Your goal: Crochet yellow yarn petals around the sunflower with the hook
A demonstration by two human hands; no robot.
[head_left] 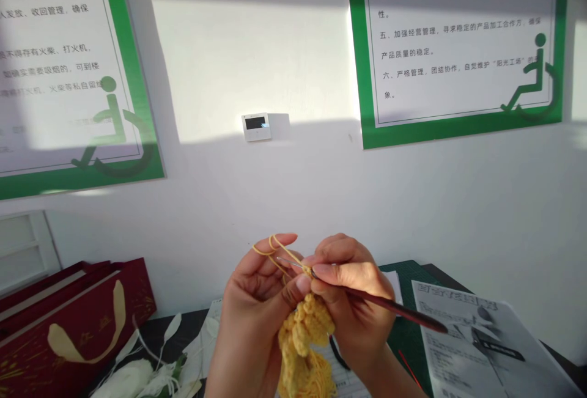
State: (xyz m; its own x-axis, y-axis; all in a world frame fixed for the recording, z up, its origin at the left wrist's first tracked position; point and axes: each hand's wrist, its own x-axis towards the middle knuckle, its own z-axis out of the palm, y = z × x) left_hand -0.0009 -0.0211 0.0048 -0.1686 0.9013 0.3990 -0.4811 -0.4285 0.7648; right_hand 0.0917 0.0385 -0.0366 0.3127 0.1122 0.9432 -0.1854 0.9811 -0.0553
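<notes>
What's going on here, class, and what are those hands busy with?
A person's right hand holds a crochet hook with a dark red handle, its metal tip at a loop of yellow yarn. The left hand has the yarn wound round its raised index finger and pinches the top of a bumpy yellow crocheted piece. That piece hangs below the hands, in front of a table with printed sheets and a green mat.

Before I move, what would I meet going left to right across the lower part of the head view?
Dark red ribbon-handled bag → left hand → yellow crocheted piece → right hand → printed sheet.
</notes>
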